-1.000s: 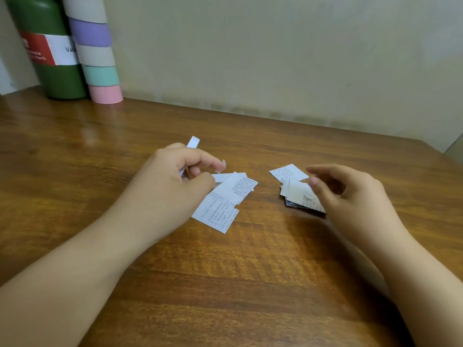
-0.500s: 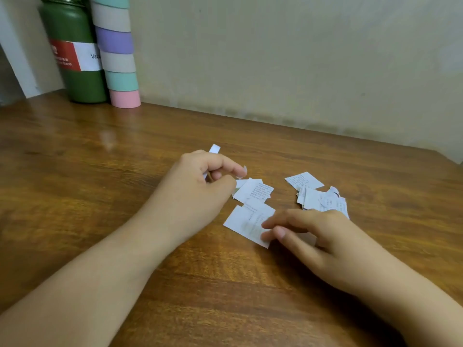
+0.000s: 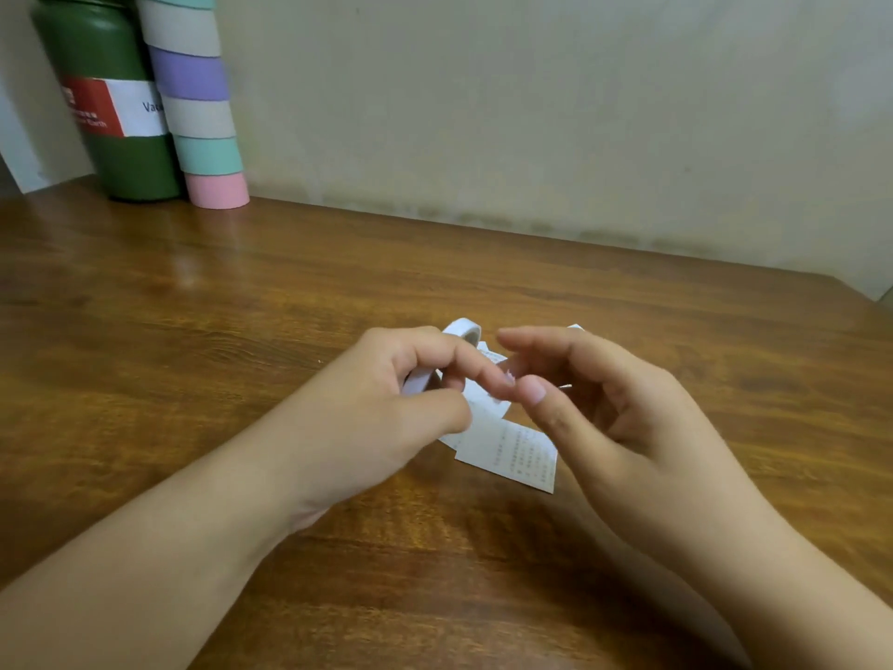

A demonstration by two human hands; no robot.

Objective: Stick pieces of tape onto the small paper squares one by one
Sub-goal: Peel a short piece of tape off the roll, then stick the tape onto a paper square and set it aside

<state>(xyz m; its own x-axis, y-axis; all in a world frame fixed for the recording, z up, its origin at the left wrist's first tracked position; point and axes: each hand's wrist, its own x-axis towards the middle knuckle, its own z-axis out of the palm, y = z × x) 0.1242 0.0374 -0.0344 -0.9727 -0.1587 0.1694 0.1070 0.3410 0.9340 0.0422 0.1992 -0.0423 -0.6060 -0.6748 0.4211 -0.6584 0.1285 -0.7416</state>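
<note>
Far left against the wall, a green bottle (image 3: pixel 108 104) stands just beside a stack of pastel tape rolls (image 3: pixel 198 104), both well apart from the action. Moving in, the left hand (image 3: pixel 386 418) hovers over the middle of the table (image 3: pixel 145 355) with its grip closed around a small white tape roll (image 3: pixel 461 331), fingers curled over the ring and thumb tucked beneath. Right next to it, the right hand (image 3: pixel 604 408) comes in with thumb and forefinger nearly meeting at the roll's edge; whether that grip actually has the loose tape end yet cannot be told, as the spot is blurred. Under both hands lie the small paper squares (image 3: pixel 512 452), printed side up, some overlapping, with more peeking out beyond the right fingers. By the look of it, this is the peel step. The tape will be feather-light, limp and sticky, keen to curl back on itself, so it wants pinching at the very tip of the free end. The squares are thin and will slide on the glossy wood unless pinned.
</note>
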